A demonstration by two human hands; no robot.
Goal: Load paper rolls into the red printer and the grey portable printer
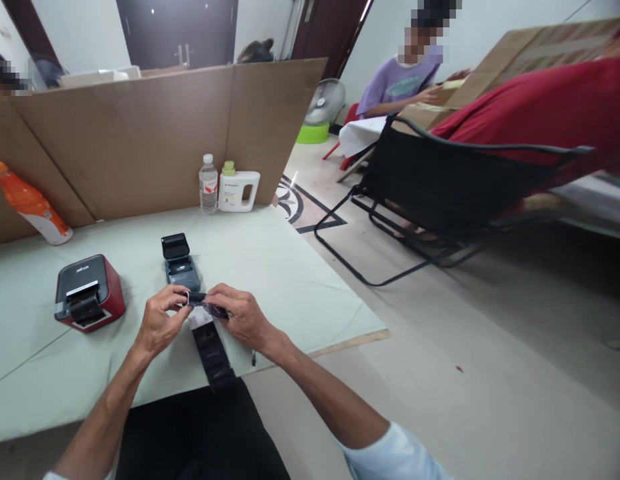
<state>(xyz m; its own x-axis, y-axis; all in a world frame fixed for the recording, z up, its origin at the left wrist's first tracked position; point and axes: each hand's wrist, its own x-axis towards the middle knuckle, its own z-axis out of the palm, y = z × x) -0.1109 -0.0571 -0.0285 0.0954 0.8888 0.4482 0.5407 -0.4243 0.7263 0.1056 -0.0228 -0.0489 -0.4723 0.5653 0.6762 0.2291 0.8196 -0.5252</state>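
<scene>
Your left hand [160,323] and your right hand [240,317] are close together over the near part of the pale green surface [270,267]. Between them you hold a small dark roll [206,305]. The fingers of your left hand are curled shut on the left end of it. The fingers of your right hand pinch the right end. A long dark strip [213,353] hangs down from the roll toward your lap. A small white bit shows just under the roll, where the strip starts.

Just behind your hands sits a small dark printer [180,263] with its lid standing open. It rests on the surface, very near your fingers but not touching them. To the left of it sits a red and black printer [87,293], with a dark slot facing you.

Farther back, near the brown cardboard wall [140,133], stand a clear water bottle [208,185] and a white jug [237,189] with a green cap, side by side. An orange bottle [30,203] leans at the far left.

Off to the right, on the floor, is a black folding chair [440,193]. Behind it a person in a purple shirt [397,83] sits at another table.
</scene>
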